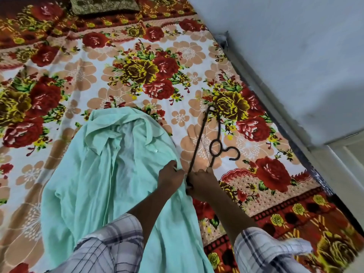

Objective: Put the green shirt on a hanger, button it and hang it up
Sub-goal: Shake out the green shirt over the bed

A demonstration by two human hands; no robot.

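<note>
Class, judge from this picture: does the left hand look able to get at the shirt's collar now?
Probably yes. The collar lies uncovered on top of the green shirt, just beyond the left hand, which pinches the shirt's edge; the hanger lies aside, held by the right hand.

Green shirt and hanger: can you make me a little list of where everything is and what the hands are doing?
clothes: green shirt lies open on the flowered bed sheet
tool: dark hanger lies flat on the sheet, right of the shirt, not inside it yet
left: left hand pinches the shirt's right edge
right: right hand grips the hanger's near end
far end: patterned pillow at the top of the bed
</note>
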